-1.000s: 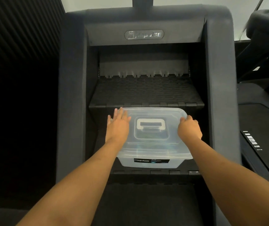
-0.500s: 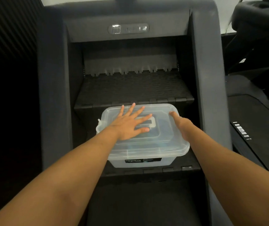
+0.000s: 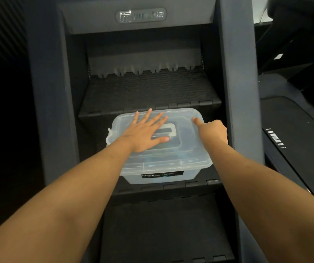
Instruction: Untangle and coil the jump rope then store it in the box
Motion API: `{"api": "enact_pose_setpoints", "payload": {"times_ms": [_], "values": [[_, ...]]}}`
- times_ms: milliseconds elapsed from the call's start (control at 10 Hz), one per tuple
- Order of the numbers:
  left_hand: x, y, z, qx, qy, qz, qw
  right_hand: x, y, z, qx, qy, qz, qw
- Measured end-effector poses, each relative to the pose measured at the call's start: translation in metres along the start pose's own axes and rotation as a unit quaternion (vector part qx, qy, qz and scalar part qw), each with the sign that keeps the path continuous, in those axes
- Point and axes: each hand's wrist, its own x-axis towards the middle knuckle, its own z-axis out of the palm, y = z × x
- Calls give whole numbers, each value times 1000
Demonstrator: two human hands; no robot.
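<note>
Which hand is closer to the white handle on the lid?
Left. The left hand lies flat on the lid, fingers touching the handle. The right hand is off at the lid's right edge, away from the handle.

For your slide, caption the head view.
Left hand flat on the lidded box; right hand at its side.

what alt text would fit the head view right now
A person's left hand lies flat, fingers spread, on the lid of a clear plastic box, while the right hand grips the lid's right edge. The box sits on a dark ridged step of a stair machine.
</note>
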Motion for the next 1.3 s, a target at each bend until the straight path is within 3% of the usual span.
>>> {"api": "enact_pose_setpoints", "payload": {"times_ms": [400, 500, 600, 700, 800, 900, 1000, 1300], "values": [[0, 1, -1, -3, 3, -2, 1000, -7, -3, 12, -126, 63, -84, 986], [0, 0, -1, -5, 5, -1, 1000, -8, 0, 20, -189, 91, -133, 969], [1, 0, 1, -6, 10, -5, 1000, -7, 4, 30, -248, 120, -275, 921], [-2, 1, -1, -21, 7, -25, 999, -12, -2, 40, -243, 54, -361, 899], [-8, 2, -4, -128, 73, -112, 983, -24, -9, 49, -293, -24, -413, 862], [-23, -7, -3, -177, 150, -257, 938, -34, -14, 53, -360, -62, -404, 839], [-41, -15, 3, -150, 104, -332, 926, -34, -11, 51, -390, -92, -337, 852], [-48, -16, -6, -186, 106, -323, 922, -39, -17, 47, -376, -81, -343, 857]]}}
